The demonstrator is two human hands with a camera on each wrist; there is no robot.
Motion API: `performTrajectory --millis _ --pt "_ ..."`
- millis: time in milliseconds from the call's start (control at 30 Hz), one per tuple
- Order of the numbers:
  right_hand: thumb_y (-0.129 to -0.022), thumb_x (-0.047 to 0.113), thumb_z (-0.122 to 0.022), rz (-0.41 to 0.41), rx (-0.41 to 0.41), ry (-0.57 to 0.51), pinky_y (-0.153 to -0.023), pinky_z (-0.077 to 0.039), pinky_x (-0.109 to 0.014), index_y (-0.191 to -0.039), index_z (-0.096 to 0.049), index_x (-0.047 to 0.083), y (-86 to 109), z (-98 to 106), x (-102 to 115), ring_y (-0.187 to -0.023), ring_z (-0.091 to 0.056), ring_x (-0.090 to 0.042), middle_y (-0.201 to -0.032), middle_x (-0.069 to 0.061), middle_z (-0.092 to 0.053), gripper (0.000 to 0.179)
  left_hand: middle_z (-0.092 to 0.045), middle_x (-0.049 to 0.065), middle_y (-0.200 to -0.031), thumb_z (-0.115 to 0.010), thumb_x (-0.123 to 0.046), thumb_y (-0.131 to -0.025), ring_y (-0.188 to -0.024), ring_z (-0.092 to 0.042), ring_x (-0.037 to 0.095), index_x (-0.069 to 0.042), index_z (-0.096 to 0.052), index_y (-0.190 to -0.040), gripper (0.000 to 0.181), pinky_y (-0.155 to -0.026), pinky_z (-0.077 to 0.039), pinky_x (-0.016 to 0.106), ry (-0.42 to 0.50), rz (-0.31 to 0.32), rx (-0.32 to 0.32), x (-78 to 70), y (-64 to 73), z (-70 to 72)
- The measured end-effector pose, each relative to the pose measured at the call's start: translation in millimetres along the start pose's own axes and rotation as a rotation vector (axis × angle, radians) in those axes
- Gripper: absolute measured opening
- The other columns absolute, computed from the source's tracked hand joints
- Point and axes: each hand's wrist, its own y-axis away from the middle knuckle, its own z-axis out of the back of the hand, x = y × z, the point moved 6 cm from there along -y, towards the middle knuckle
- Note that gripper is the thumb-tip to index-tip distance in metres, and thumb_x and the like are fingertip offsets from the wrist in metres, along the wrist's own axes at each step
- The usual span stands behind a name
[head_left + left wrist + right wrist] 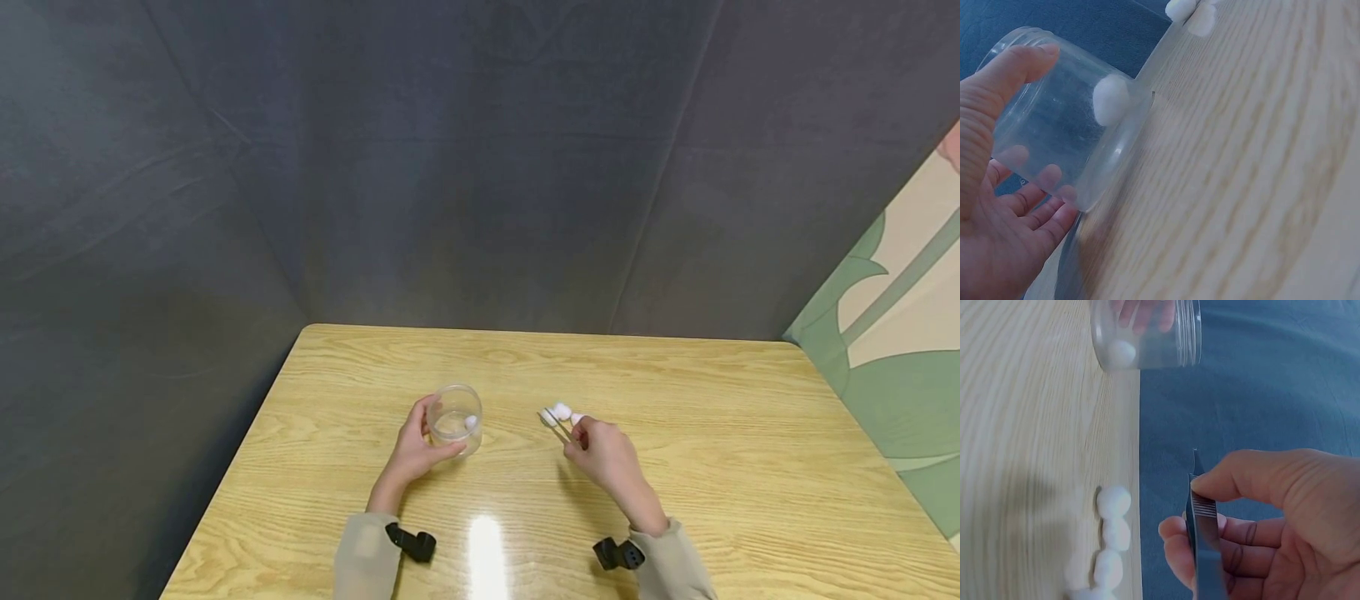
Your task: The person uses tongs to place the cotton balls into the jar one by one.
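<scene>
My left hand [414,452] grips a clear plastic jar [475,442] from its left side, thumb and fingers around the wall. The jar stands upright with its mouth uncovered, and one cotton ball [1112,100] lies inside at the bottom. To the right, my right hand [611,457] pinches metal tweezers [1205,528] between thumb and fingers. Their two prongs stand apart and point up and left, overlapping a loose cotton ball [548,417] in the head view. Seen from the right wrist, several cotton balls [1114,502] lie in a row beside the tweezers, with nothing between the tips.
Both hands work over a light wood-grain table [360,367]. Behind it and along its left side hangs dark cloth [465,208]. A panel with green leaf shapes [900,358] borders the right edge. Each sleeve end carries a small black wrist camera [411,542].
</scene>
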Motion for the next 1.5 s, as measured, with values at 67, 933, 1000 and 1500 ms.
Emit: performTrajectory --millis 67,933,1000,1500 --pt "-0.076 0.003 -0.066 -0.005 -0.003 0.003 -0.045 -0.029 -0.023 -0.073 -0.055 0.007 0.8 1 -3 -0.049 -0.037 -0.009 -0.056 0.003 -0.044 0.012 -0.043 0.023 -0.135 -0.082 -0.007 -0.070 -0.117 -0.046 0.040 -0.001 -0.035 -0.139 0.083 -0.094 -0.037 0.055 0.007 -0.008 0.006 -7.9 3.0 0.6" --pt "-0.078 0.006 -0.064 -0.068 -0.004 0.010 -0.043 -0.032 -0.024 -0.075 -0.056 0.003 8.0 18 -36 -0.047 -0.039 -0.011 -0.059 0.000 -0.050 0.009 -0.045 0.016 -0.135 -0.084 -0.014 -0.068 -0.116 -0.048 0.034 -0.007 -0.037 -0.138 0.085 -0.094 -0.038 0.052 -0.012 -0.008 -0.014 7.8 -4.3 0.3" --pt "-0.078 0.007 -0.066 -0.076 -0.001 0.014 -0.044 -0.033 -0.026 -0.075 -0.056 0.003 8.8 19 -38 -0.047 -0.040 -0.011 -0.060 0.000 -0.050 0.011 -0.045 0.015 -0.135 -0.084 -0.013 -0.068 -0.116 -0.048 0.034 -0.007 -0.037 -0.139 0.085 -0.094 -0.038 0.052 -0.012 -0.003 -0.012 7.9 -4.5 0.0" --pt "-0.079 0.010 -0.064 -0.126 0.011 0.039 -0.048 -0.035 -0.029 -0.076 -0.056 0.002 13.6 25 -61 -0.051 -0.043 -0.014 -0.062 -0.001 -0.053 0.011 -0.044 0.026 -0.132 -0.079 -0.003 -0.071 -0.116 -0.046 0.043 0.005 -0.034 -0.137 0.081 -0.094 -0.037 0.055 0.012 -0.023 0.029 -29.5 7.7 2.1"
